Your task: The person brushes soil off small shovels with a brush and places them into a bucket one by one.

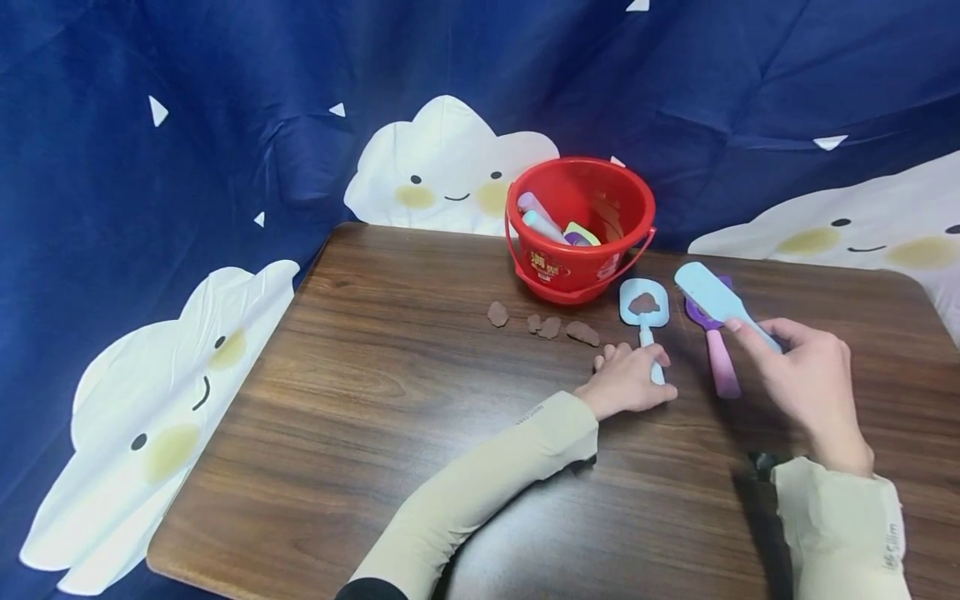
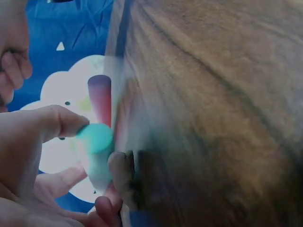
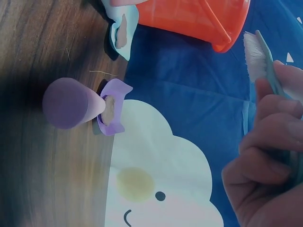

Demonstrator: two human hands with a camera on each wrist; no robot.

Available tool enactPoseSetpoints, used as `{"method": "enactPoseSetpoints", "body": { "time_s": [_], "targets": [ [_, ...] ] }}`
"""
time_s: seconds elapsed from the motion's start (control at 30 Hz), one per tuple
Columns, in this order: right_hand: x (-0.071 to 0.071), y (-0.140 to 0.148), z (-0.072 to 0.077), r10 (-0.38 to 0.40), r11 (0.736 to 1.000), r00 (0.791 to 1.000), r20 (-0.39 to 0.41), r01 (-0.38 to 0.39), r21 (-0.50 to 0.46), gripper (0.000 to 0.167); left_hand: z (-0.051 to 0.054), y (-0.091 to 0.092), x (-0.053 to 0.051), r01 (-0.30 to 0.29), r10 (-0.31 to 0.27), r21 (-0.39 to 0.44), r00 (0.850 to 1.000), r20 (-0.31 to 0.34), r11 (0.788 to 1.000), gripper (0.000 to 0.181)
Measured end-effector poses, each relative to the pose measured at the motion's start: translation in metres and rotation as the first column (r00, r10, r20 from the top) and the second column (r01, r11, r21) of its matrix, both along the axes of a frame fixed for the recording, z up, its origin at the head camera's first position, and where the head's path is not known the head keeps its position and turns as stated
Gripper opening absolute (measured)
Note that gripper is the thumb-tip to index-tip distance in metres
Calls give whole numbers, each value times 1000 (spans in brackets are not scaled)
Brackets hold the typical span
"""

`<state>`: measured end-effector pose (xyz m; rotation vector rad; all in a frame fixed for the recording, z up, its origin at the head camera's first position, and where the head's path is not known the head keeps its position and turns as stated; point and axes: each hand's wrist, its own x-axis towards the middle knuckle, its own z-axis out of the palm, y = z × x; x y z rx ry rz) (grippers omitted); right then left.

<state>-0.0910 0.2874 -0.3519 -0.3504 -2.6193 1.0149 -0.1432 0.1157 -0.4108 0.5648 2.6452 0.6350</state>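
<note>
My left hand (image 1: 630, 379) is at the handle of a small light-blue toy shovel (image 1: 644, 312) lying on the table, its blade bearing a brown lump. In the left wrist view, the thumb and fingers close around the shovel's teal handle end (image 2: 97, 142). My right hand (image 1: 813, 375) grips a light-blue brush (image 1: 708, 290) by its handle, raised above the table. White bristles (image 3: 255, 54) show on the brush in the right wrist view. Partly under the brush lies a purple toy scoop (image 3: 113, 105) with a pink handle (image 1: 722, 362); a brown lump sits in its head.
A red bucket (image 1: 551, 271) stands at the table's back with several pastel-handled tools inside. Several brown lumps (image 1: 550, 327) lie in front of it, left of the shovel. Behind the wooden table (image 1: 360, 375) hangs a blue cloth (image 1: 450, 50) with smiling clouds.
</note>
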Motion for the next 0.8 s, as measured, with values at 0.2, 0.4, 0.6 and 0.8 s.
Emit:
{"method": "enactPoseSetpoints", "body": {
  "time_s": [0.2, 0.4, 0.6, 0.8],
  "targets": [
    [0, 0, -4, -8, 1000, 1000, -1, 8, -7, 36, 0, -3, -6, -102, 98, 120, 994, 40, 988, 26],
    [0, 0, -6, -8, 1000, 1000, -6, 8, -11, 37, 1, -8, -13, -137, 126, 180, 989, 72, 974, 27],
    [1, 1, -5, -5, 1000, 1000, -14, 4, -17, 37, 2, -13, -21, -288, 161, 333, 919, 360, 898, 37],
    [1, 2, -6, -8, 1000, 1000, -14, 8, -18, 36, -1, -19, -27, -351, 81, 409, 833, 547, 843, 7]
  ]
}}
